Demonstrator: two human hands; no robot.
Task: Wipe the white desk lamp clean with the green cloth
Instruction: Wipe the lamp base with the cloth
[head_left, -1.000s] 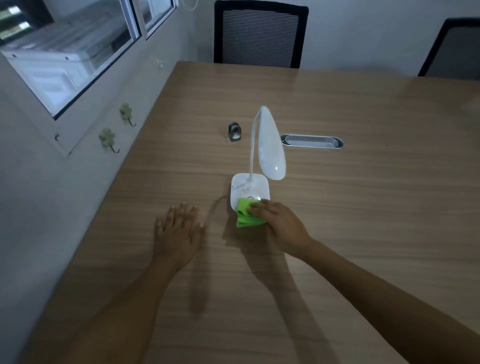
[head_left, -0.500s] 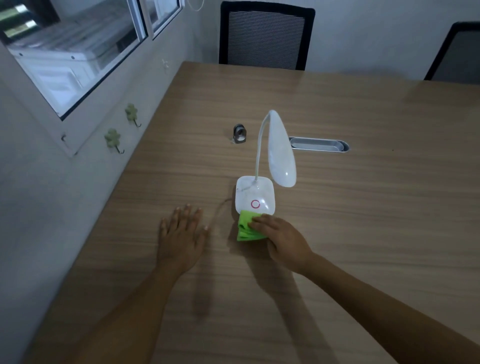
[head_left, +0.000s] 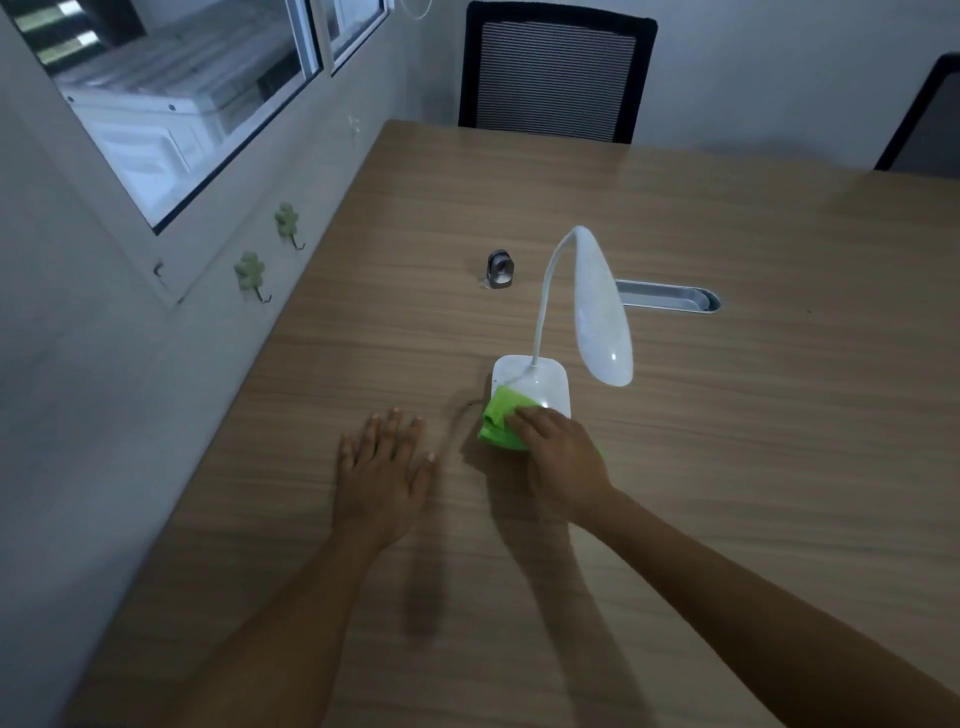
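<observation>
Fingers (head_left: 524, 415) of the right hand (head_left: 563, 457) press the green cloth (head_left: 500, 422) onto the lamp (head_left: 540, 387) base, centre frame; left hand (head_left: 382, 470) lies flat, empty (better steadying the base).

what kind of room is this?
Probably an office or meeting room: a long wooden table with a built-in cable tray, mesh-backed office chairs pulled up to it, and an interior window.
</observation>
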